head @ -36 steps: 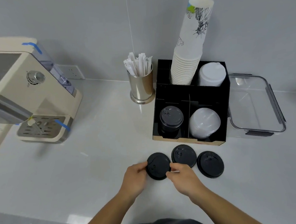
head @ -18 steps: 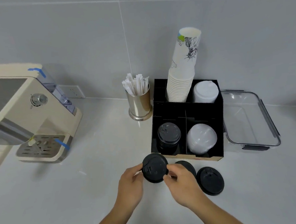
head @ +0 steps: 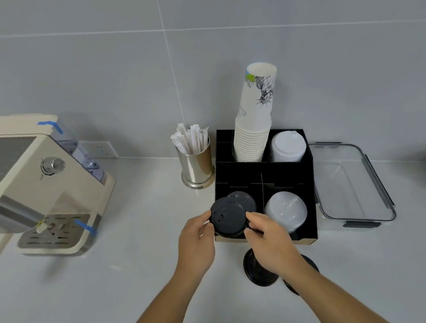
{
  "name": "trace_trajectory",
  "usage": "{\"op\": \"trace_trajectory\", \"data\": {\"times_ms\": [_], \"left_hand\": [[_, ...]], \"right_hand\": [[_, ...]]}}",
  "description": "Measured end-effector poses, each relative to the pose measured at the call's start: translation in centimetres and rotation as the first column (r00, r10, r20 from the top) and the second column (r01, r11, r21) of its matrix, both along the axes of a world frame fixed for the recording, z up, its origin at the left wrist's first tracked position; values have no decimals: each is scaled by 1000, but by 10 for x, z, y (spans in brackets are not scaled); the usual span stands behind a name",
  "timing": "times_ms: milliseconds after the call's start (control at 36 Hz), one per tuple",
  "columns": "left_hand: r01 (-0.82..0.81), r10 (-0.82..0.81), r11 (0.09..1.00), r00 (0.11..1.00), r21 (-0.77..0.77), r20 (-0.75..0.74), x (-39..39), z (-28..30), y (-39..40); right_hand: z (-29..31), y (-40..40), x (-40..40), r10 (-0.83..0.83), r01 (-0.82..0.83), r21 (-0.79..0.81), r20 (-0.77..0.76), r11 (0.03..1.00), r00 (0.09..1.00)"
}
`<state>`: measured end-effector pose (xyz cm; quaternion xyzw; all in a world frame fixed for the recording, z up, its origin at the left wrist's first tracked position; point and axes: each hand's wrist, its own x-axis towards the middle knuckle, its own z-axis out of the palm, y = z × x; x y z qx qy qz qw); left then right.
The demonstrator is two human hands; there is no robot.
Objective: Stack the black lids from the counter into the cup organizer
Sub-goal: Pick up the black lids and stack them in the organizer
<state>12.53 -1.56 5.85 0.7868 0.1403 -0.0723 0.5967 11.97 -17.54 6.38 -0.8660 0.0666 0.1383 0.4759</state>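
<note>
Right now both hands share one black lid (head: 229,216): the left hand (head: 196,239) has its grip closed on the lid's left edge, thumb and fingertips pinching the rim, and the right hand (head: 270,240) has its grip closed on the right edge the same way. The lid is tilted a little toward the person and hangs over the front left compartment of the black cup organizer (head: 306,200), just above the stack of black lids (head: 244,199) that already sits there; whether it touches that stack I cannot tell.

Two more black lids lie on the white worktop (head: 114,279) in front of the organizer. The nearer lid (head: 257,273) is half covered by the right wrist, and the far lid (head: 310,262) shows only as a dark sliver behind the forearm.

In the front right compartment is a stack of clear dome lids (head: 286,213), partly hidden by the right hand's knuckles. Behind are paper cups (head: 255,131) and white lids (head: 288,146). A coffee machine (head: 41,181) is cut off at the left edge.
</note>
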Motion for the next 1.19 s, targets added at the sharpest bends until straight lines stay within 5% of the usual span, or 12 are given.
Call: {"op": "trace_trajectory", "data": {"times_ms": [528,1194], "left_hand": [[164,-160,976,986,146,-41,49,-8,-31],[260,-215,935,957,241,-196,59,-22,-36]], "right_hand": [[-8,-8,20,-252,287,141,-224,948,942],[-7,-13,25,-191,262,157,-361,952,913]]}}
